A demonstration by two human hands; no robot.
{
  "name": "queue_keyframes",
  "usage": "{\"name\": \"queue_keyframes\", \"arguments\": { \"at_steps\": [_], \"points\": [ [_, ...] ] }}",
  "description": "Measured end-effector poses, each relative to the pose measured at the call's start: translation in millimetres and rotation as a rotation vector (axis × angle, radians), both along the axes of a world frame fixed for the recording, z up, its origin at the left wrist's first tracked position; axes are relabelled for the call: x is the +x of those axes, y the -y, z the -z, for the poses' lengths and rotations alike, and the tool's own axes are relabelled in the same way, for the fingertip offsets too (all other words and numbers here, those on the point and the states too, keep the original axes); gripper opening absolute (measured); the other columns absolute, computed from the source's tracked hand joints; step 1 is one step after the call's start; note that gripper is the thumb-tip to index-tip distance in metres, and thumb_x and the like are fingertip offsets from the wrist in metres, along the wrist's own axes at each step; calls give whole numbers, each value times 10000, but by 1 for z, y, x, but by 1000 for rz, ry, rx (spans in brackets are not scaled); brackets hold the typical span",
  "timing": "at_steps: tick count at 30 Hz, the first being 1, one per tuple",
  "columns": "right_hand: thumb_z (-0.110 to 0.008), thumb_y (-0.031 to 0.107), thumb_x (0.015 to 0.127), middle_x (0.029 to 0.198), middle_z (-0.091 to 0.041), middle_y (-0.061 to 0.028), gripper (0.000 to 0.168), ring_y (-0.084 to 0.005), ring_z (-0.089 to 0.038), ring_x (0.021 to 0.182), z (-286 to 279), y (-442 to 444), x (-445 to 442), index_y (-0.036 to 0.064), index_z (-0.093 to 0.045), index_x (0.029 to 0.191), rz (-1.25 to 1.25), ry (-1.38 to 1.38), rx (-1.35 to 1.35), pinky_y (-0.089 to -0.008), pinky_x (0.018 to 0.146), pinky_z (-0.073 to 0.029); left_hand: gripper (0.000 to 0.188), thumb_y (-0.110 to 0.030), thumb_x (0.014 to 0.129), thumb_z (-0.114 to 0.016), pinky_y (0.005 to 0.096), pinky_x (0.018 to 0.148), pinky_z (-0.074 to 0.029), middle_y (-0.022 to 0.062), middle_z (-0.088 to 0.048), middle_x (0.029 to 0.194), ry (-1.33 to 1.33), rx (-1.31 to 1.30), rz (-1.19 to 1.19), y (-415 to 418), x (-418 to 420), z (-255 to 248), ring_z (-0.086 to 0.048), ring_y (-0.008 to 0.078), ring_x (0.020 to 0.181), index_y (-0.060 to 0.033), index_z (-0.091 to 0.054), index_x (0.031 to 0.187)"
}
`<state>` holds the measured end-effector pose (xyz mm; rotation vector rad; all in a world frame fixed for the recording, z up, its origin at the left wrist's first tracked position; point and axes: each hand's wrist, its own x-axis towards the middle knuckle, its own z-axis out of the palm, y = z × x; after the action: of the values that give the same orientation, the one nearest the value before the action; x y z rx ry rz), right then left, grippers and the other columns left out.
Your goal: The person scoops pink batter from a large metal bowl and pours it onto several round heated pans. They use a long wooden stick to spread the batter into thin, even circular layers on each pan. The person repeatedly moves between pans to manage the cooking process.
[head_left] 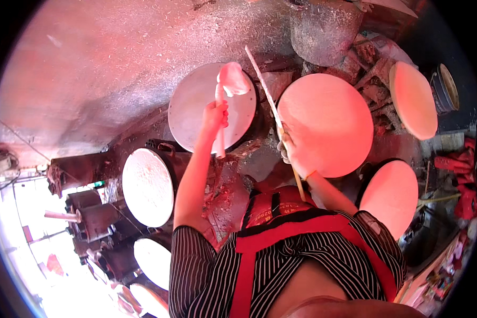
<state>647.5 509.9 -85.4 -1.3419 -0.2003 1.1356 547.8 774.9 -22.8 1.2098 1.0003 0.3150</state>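
Observation:
My left hand (pixel 216 115) is closed around a thick, light-coloured handle (pixel 220 143). At its top end is a pale, rounded scoop-like head (pixel 233 78), whose exact kind I cannot tell. This tool is above a pale round plate (pixel 190 107) with small dark dots near its rim. In my right hand (pixel 292 147) is a long thin stick (pixel 267 89), slanting up to the left, its upper length coated whitish and its lower end light brown. The hand overlaps the lower left edge of a larger, smooth round plate (pixel 328 123). Contact with either plate cannot be told.
More round plates (pixel 148 187) (pixel 413 99) (pixel 393 194) stand on both sides. A speckled large vessel (pixel 326 33) is at the top, a bucket (pixel 447 87) at the right. Dark cylindrical drums (pixel 99 220) line the left. Rubble and sticks (pixel 375 75) lie behind the larger plate.

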Motion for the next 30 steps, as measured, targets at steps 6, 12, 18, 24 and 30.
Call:
{"name": "queue_keyframes", "arguments": {
  "at_steps": [6,12,18,24,30],
  "points": [
    [-581,199,911,890,-593,-126,511,-340,-614,753,31,-46,-105,286,-451,1398,166,1102,-377,-438,696,-491,133,-17,745,-562,490,584,-479,115,-576,712,-347,1112,-19,-65,-18,58,-578,350,600,-35,-575,876],
    [-590,274,904,782,-563,-172,486,-339,-615,760,26,-107,-122,254,-475,1375,131,1037,-498,-481,702,-479,60,-40,751,-613,462,643,-457,94,-550,839,-363,1502,-72,-112,-50,20,-578,329,827,-64,-568,783],
    [-564,194,951,599,-404,63,376,-53,-347,387,5,-155,-94,142,-542,1323,199,-29,-35,-230,347,-269,48,-108,755,-655,436,696,-472,89,-569,832,-374,1403,-120,-121,-95,7,-578,314,834,-67,-642,735],
    [-582,199,949,564,-386,61,391,-64,-319,354,18,-144,-148,205,-546,1338,421,187,-73,-254,340,-270,108,-122,782,-628,438,642,-492,137,-623,740,-313,1027,-146,-90,-175,41,-610,299,650,-41,-695,810],
    [-537,217,947,623,-468,20,449,-73,-381,417,23,-199,-129,169,-487,1390,114,411,-91,-263,374,-331,739,-42,909,-575,204,418,-385,62,-631,778,143,93,-373,-9,-231,17,-489,62,505,-157,-178,1522]
  ]
}}
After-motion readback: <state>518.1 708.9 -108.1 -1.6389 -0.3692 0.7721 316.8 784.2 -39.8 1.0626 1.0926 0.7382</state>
